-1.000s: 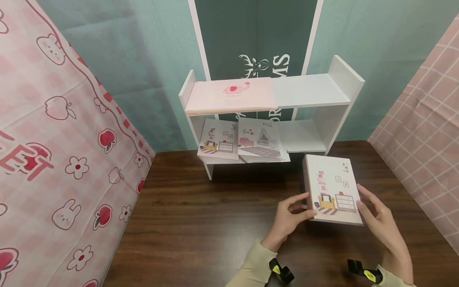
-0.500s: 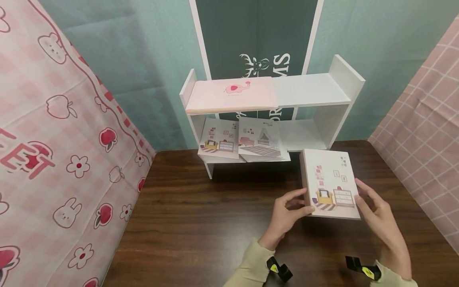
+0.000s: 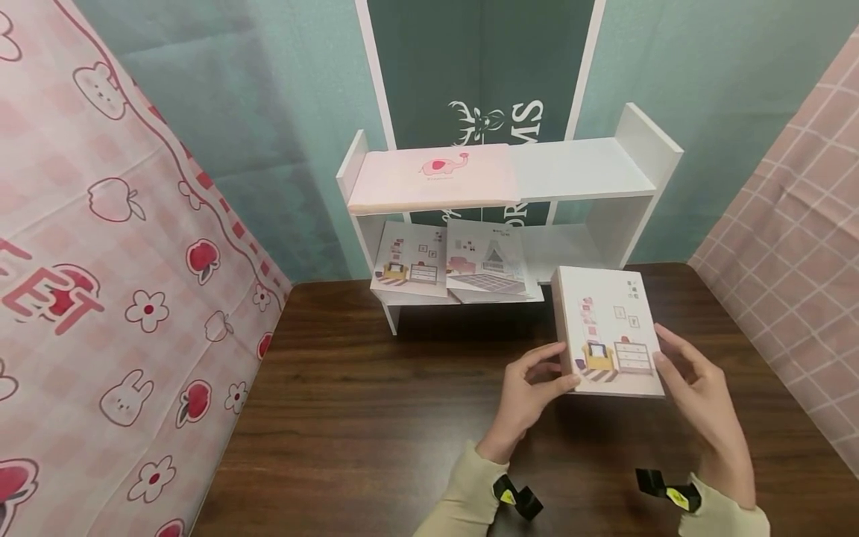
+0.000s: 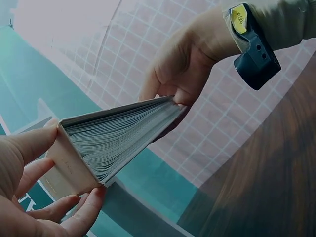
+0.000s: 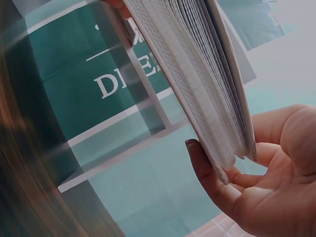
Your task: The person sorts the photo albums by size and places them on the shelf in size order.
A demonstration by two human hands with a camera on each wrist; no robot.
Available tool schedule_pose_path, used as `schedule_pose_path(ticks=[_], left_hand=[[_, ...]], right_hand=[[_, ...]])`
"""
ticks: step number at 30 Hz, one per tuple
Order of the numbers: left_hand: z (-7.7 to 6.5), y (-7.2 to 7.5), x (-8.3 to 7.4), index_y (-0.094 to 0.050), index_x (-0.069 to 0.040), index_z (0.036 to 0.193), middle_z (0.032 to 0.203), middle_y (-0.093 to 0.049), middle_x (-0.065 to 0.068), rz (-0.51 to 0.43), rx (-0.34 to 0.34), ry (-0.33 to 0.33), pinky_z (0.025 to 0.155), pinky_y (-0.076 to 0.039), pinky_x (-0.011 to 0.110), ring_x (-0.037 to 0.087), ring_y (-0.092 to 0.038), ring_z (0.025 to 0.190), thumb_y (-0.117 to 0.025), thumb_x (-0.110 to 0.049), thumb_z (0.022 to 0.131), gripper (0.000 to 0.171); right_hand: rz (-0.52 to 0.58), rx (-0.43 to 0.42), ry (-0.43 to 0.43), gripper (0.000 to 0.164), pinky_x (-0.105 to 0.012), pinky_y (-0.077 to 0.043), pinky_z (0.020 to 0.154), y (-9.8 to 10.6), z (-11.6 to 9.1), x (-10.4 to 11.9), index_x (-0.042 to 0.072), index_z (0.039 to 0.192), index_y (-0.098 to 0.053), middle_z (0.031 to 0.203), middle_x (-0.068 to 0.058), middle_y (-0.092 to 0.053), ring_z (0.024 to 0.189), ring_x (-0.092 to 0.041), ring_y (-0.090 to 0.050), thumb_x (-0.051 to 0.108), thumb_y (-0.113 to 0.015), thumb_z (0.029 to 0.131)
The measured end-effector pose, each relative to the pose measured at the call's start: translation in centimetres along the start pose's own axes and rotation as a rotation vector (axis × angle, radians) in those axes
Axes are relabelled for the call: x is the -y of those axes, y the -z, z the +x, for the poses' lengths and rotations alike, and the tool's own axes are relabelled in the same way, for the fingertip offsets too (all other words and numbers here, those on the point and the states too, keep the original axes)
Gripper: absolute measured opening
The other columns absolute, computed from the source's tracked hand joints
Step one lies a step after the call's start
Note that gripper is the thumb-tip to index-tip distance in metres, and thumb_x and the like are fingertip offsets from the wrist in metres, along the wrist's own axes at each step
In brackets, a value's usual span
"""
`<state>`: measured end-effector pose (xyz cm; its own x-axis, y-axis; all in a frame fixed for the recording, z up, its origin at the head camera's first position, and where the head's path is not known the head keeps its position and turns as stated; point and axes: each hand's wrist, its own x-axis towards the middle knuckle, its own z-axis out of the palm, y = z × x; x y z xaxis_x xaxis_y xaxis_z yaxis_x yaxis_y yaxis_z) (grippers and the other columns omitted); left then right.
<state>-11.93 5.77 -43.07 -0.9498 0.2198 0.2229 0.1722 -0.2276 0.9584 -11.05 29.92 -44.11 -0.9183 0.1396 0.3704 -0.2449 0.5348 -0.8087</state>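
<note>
Between my two hands, raised off the table, is a thick white photo album [image 3: 607, 328] with a drawn room of furniture on its cover. My left hand [image 3: 526, 395] pinches the spine side near the lower corner. On the opposite side, my right hand [image 3: 701, 395] grips the album's open edge. In the left wrist view, the pale spine [image 4: 71, 165] sits between left thumb and fingers, and the many leaves [image 4: 118, 138] fan slightly. The right wrist view has the right hand [image 5: 276, 173] holding both covers at the edge.
Behind stands a white two-tier shelf [image 3: 577, 168]. A pink elephant-print item [image 3: 436, 179] lies on its top left. Similar white albums, one at left [image 3: 411, 261] and one at middle [image 3: 486, 261], rest on the lower tier. Brown wooden table [image 3: 349, 418] beneath; patterned cloths hang on both sides.
Both hands have carried the album up and slightly left, toward the right part of the lower shelf. It now overlaps the shelf's front edge in view. My grip looks the same.
</note>
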Motion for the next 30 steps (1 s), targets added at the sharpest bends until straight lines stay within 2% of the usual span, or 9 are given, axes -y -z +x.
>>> schedule_pose_path(ticks=[8, 11, 15, 22, 30], left_hand=[[0.5, 0.4, 2.1, -0.064, -0.003, 0.116, 0.119, -0.062, 0.007, -0.039, -0.047, -0.008, 0.069, -0.052, 0.019, 0.024, -0.064, 0.091, -0.072, 0.002, 0.076, 0.041], [0.6, 0.6, 2.1, -0.064, -0.003, 0.117, 0.119, -0.061, 0.006, -0.045, -0.043, -0.027, 0.068, -0.052, 0.019, 0.024, -0.063, 0.092, -0.072, 0.000, 0.077, 0.040], [0.6, 1.0, 2.0, -0.064, -0.004, 0.118, 0.120, -0.061, 0.006, -0.045, -0.051, -0.010, 0.068, -0.052, 0.018, 0.028, -0.062, 0.094, -0.071, 0.000, 0.078, 0.040], [0.4, 1.4, 2.1, -0.064, -0.009, 0.119, 0.120, -0.061, 0.003, -0.029, -0.061, 0.013, 0.071, -0.051, 0.019, 0.022, -0.061, 0.095, -0.071, -0.005, 0.080, 0.040], [0.5, 1.7, 1.9, -0.063, -0.008, 0.120, 0.122, -0.060, 0.005, -0.048, -0.066, 0.008, 0.071, -0.052, 0.020, 0.025, -0.061, 0.096, -0.070, -0.005, 0.081, 0.039]], right_hand=[[-0.021, 0.010, -0.012, 0.043, -0.011, -0.039, 0.057, -0.4, 0.4, 0.5, 0.001, 0.133, -0.049, 0.106, 0.030, -0.051, 0.081, 0.001, -0.048, 0.003, -0.056, 0.090], [-0.024, 0.014, -0.014, 0.043, -0.010, -0.039, 0.059, -0.5, 0.6, 0.7, 0.003, 0.133, -0.049, 0.107, 0.031, -0.050, 0.083, 0.002, -0.048, 0.004, -0.057, 0.091], [0.003, 0.017, -0.028, 0.043, -0.010, -0.040, 0.059, -0.9, 0.8, 0.9, 0.003, 0.133, -0.049, 0.109, 0.030, -0.050, 0.083, 0.001, -0.050, 0.005, -0.057, 0.091], [0.021, 0.012, -0.055, 0.041, -0.011, -0.041, 0.057, -1.4, 0.9, 1.2, 0.001, 0.131, -0.051, 0.106, 0.029, -0.052, 0.081, 0.000, -0.050, 0.006, -0.057, 0.091], [0.045, 0.011, -0.034, 0.039, -0.010, -0.042, 0.060, -1.8, 1.1, 1.7, 0.000, 0.129, -0.053, 0.107, 0.026, -0.054, 0.081, 0.000, -0.051, 0.006, -0.057, 0.091]])
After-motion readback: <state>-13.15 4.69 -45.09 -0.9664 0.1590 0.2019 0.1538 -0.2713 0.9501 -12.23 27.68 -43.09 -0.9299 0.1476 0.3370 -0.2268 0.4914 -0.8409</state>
